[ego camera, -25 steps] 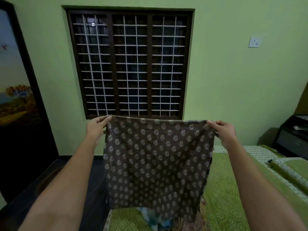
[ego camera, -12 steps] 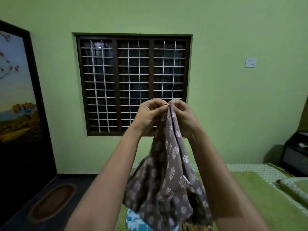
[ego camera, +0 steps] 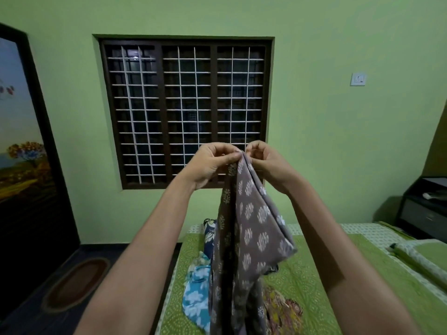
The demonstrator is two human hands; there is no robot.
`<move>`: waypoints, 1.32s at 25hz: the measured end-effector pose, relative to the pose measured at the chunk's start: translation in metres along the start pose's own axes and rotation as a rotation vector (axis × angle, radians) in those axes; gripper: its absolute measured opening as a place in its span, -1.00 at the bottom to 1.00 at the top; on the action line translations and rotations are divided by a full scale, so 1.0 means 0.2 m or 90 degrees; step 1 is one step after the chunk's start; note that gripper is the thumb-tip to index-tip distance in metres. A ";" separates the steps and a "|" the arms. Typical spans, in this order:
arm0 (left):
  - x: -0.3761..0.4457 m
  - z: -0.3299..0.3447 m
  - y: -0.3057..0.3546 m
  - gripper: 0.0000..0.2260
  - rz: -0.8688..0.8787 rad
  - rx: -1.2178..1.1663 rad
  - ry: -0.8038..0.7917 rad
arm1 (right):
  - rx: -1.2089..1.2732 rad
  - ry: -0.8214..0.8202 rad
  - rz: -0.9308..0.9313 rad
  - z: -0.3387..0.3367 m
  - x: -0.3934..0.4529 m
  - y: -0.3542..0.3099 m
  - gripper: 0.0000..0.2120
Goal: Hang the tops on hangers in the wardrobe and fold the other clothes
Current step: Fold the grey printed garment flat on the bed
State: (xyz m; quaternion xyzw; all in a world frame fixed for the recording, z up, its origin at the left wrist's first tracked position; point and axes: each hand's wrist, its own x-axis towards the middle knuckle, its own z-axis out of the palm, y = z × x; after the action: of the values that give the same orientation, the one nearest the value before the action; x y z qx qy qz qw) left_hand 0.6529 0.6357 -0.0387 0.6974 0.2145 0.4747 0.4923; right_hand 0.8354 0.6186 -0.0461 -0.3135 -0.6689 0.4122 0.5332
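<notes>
Garment, brown with pale floral print (ego camera: pixel 246 228), held up at centre frame and doubled lengthwise, its two top corners pinched together between left hand (ego camera: pixel 212 163) and right hand (ego camera: pixel 263 160), which meet at 12 o'clock of the cloth while its tail hangs to the bed (ego camera: pixel 314 286). Risk, judged: pinches are shallow, so a corner could slip and the fold fall open, or the tail could snag the loose clothes (ego camera: pixel 196 293) heaped at 7 o'clock below.
</notes>
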 end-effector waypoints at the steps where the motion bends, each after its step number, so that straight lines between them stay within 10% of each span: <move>1: 0.01 0.00 -0.03 -0.89 0.011 0.026 0.081 | -0.025 0.028 0.006 0.01 -0.04 -0.03 -0.87; 5: 0.08 -0.02 -0.12 -0.87 0.022 0.281 0.341 | -0.257 0.020 0.038 0.02 -0.15 -0.09 -0.79; 12: 0.09 -0.10 -0.16 -0.88 0.029 0.408 0.424 | -0.706 -0.114 0.237 -0.05 -0.19 0.08 -0.85; 17: 0.00 -0.19 -0.36 -0.93 -0.031 0.419 0.276 | -0.943 0.059 0.287 -0.21 -0.25 0.01 -0.64; 20: -0.06 -0.13 -0.49 -0.93 -0.002 0.440 0.221 | -0.905 -0.072 0.387 -0.25 -0.35 -0.04 -0.66; 27: -0.17 0.42 -0.60 -0.77 -0.081 0.570 0.145 | -0.918 -0.002 0.513 -0.47 -0.92 -0.15 -0.74; 33: -0.28 1.12 -0.63 -0.78 -0.203 0.294 0.094 | -1.018 0.082 0.527 -0.79 -1.50 -0.30 -0.69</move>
State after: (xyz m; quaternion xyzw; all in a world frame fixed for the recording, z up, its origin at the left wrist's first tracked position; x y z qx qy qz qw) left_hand 0.8447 0.5375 -0.1918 0.7123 0.4589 0.3792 0.3717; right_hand 1.0601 0.3677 -0.1140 -0.8286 -0.5588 -0.0351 0.0017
